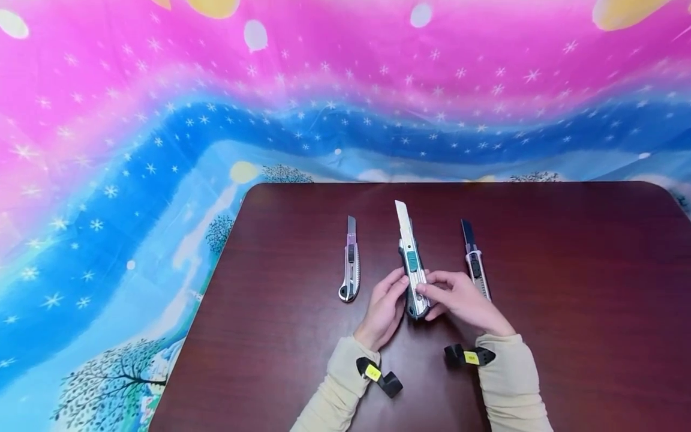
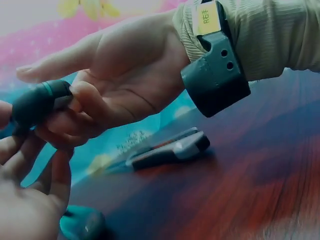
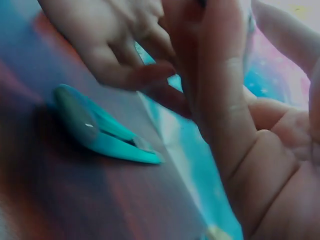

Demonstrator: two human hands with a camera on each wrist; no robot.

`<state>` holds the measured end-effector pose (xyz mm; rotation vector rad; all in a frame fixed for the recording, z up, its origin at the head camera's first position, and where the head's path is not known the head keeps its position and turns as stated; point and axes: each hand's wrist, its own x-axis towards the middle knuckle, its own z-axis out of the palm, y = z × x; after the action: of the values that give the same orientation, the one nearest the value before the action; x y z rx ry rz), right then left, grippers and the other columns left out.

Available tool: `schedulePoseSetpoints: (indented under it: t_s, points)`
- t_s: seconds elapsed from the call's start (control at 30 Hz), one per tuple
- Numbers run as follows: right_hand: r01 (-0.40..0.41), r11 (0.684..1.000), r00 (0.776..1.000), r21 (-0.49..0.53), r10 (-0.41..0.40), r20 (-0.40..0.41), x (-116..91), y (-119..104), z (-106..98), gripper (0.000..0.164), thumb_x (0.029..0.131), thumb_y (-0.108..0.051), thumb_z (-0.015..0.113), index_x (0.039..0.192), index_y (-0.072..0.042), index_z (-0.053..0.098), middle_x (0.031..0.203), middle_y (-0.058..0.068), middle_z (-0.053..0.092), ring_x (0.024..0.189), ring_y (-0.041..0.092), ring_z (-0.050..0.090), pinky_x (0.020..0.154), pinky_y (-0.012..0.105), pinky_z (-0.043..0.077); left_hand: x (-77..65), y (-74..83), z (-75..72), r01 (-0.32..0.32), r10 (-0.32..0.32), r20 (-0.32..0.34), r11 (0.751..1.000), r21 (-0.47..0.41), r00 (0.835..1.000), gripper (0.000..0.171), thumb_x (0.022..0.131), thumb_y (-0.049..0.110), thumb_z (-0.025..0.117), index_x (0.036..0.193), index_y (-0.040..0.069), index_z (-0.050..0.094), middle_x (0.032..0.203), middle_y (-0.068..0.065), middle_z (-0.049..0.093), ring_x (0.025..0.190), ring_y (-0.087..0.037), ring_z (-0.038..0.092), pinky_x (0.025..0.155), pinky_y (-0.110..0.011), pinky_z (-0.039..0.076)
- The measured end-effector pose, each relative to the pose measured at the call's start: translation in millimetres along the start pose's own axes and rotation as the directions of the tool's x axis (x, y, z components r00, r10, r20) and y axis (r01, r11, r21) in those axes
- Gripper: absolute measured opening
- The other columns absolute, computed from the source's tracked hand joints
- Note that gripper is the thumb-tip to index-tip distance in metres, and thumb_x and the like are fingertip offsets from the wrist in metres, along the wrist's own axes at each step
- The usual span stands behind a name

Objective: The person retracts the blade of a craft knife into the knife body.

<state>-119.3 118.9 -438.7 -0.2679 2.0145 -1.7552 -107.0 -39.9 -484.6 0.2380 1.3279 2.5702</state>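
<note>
Both hands hold a large utility knife (image 1: 412, 264) above the table, its silver body tilted upward and its long blade bared. A green slider sits on its front. My left hand (image 1: 384, 307) grips the lower left side with thumb and fingers. From the right, my right hand (image 1: 466, 300) pinches the lower body, thumb across the front and fingers behind. In the left wrist view the knife's dark butt end (image 2: 40, 105) shows between the fingers of my right hand (image 2: 125, 75) and my left hand (image 2: 30, 200). Fingers hide the knife in the right wrist view.
A smaller utility knife (image 1: 351, 264) with its blade out lies to the left on the brown table (image 1: 259, 348). Another knife (image 1: 475, 261) with a dark blade lies to the right, partly hidden by the right hand. A patterned cloth (image 1: 345, 120) hangs behind.
</note>
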Motion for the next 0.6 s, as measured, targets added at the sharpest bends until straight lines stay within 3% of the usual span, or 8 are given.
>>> schedulePoseSetpoints:
  t_s: [0.13,0.23,0.3,0.43,0.6]
  points:
    - [-0.023,0.996,0.996,-0.085,0.015,-0.091,-6,-11,-13,0.044,0.090,-0.036,0.051,0.097,0.008,0.056,0.074,0.014,0.061,0.060,0.024,0.063,0.055,0.040,0.057,-2.0,5.5,8.7,0.034,-0.033,0.004,0.998,-0.055,0.999,0.039,0.094,0.021,0.045,0.128,0.002,0.045,0.123,-0.022,0.051,0.109,-0.022,0.054,0.089,-0.030,0.050]
    - [-0.036,0.994,0.974,-0.102,0.012,-0.227,-11,-15,-25,0.046,0.090,-0.041,0.049,0.096,0.004,0.055,0.075,0.013,0.058,0.064,0.021,0.062,0.058,0.035,0.057,-3.1,6.8,17.0,0.079,-0.072,0.068,0.990,-0.118,0.995,0.040,0.095,0.022,0.042,0.132,0.006,0.041,0.126,-0.026,0.045,0.108,-0.025,0.055,0.084,-0.037,0.053]
    - [-0.023,0.996,0.962,-0.092,-0.003,-0.272,-12,-15,-29,0.048,0.091,-0.042,0.047,0.103,0.004,0.054,0.082,0.010,0.058,0.071,0.017,0.063,0.064,0.029,0.057,-2.9,6.4,21.2,0.116,-0.096,0.130,0.980,-0.159,0.987,0.039,0.097,0.021,0.038,0.134,0.008,0.038,0.130,-0.029,0.039,0.110,-0.027,0.054,0.085,-0.042,0.052]
    - [-0.032,0.999,0.973,-0.019,0.026,-0.230,-8,-8,-28,0.056,0.092,-0.044,0.042,0.117,0.005,0.049,0.100,0.008,0.059,0.086,0.011,0.062,0.077,0.020,0.053,-3.3,2.5,24.2,0.213,-0.156,0.244,0.951,-0.225,0.957,0.041,0.098,0.019,0.032,0.139,0.011,0.031,0.137,-0.029,0.030,0.119,-0.028,0.048,0.092,-0.045,0.047]
    - [-0.098,0.993,0.987,0.071,0.106,-0.119,-2,-2,-26,0.063,0.091,-0.050,0.039,0.123,0.004,0.048,0.101,0.004,0.062,0.089,0.014,0.058,0.080,0.022,0.049,-3.6,-5.6,22.6,0.296,-0.190,0.371,0.921,-0.254,0.909,0.043,0.099,0.021,0.026,0.142,0.020,0.024,0.136,-0.018,0.039,0.124,-0.028,0.042,0.099,-0.049,0.040]
